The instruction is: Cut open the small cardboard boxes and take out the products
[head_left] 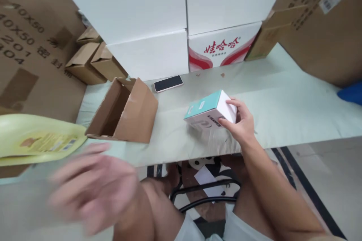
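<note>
My right hand grips one end of a small white and teal carton, thumb on the near side and fingers on the far side. The carton is tilted above the covered table, its teal face up; whether its lower edge touches the table I cannot tell. My left hand is in the air at the lower left, blurred by motion. Its palm shows, its fingers look loosely apart, and I see nothing in it. An open brown cardboard box sits on the table between the two hands. Nearest my left hand is a pale yellow-green bottle.
A phone lies by the stacked white boxes at the back. Small brown cartons stand behind the open box. Large cardboard boxes flank both sides. Something blue is at the right edge. Below are a stool's black bars.
</note>
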The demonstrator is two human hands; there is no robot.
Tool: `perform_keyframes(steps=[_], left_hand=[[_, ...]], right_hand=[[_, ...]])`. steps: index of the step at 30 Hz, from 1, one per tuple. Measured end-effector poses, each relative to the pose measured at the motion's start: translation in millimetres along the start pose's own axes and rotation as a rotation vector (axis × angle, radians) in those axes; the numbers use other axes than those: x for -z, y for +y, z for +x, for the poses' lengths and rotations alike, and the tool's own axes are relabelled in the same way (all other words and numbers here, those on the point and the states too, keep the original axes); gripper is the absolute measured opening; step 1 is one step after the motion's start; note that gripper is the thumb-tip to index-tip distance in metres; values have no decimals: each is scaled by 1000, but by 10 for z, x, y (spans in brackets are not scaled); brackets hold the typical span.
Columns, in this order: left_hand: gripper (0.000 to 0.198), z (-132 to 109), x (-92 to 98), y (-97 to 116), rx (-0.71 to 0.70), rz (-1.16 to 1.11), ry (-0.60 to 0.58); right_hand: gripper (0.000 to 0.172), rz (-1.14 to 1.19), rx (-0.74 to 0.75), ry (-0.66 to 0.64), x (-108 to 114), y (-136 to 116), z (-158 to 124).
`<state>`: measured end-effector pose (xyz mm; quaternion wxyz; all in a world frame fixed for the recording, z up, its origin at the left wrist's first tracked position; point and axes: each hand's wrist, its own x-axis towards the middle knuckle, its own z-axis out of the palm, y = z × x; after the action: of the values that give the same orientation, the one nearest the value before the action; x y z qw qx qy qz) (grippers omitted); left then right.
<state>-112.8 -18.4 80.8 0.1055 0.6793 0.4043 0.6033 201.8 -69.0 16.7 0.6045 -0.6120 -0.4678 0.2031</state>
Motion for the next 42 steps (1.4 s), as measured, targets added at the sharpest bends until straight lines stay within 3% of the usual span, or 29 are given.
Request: perform_keyframes(steps=[1,2,3,6,8,10,12,15,18,20,27,30,32,38,42], left_hand=[[34,-96,-110,27,-125,-117,19],[28,-198,-235,19,-166,-204,-124],[36,-302,-369,-21,-122,-224,-384],[85,-578,-739,-240,87,-184,-856],[102,-706,-912,-377,180,-186,-970],[102,-781,-1028,-460,238,-197,-968],[99,-812,-1118,-496,305,-223,-912],[94,-813,-1240,-506,441,-316,-796],[86,-795,-1338,-500,513,-372,-667],[85,-779,-1379,-491,521,-375,-608],[89,-682,-1524,-531,541,-368,-547],[102,-455,-1648,-570,558,-412,-569],[107,-168,-1734,-558,548,-459,-580],[70,1058,-1837,-251,502,-606,-646],[58,1625,-1678,24,487,-675,-709]], right_hand=[[57,-9,40,-47,46,-21,-13],[55,-9,69,-110,91,-39,-25],[55,-1,88,-178,131,-53,-38],[53,31,138,-327,201,-48,-81],[53,49,169,-346,196,4,-108],[65,82,147,-323,150,99,-129],[90,158,49,-306,70,221,-139],[114,243,-145,-392,-81,388,-136],[108,165,-191,-571,-209,462,-115],[99,117,-167,-618,-271,476,-96],[99,190,-223,-478,-448,643,4],[100,299,-229,-500,-470,621,215],[98,373,-205,-519,-467,502,477],[86,454,-13,-554,-428,-175,1548],[84,391,71,-588,-373,-599,1901]])
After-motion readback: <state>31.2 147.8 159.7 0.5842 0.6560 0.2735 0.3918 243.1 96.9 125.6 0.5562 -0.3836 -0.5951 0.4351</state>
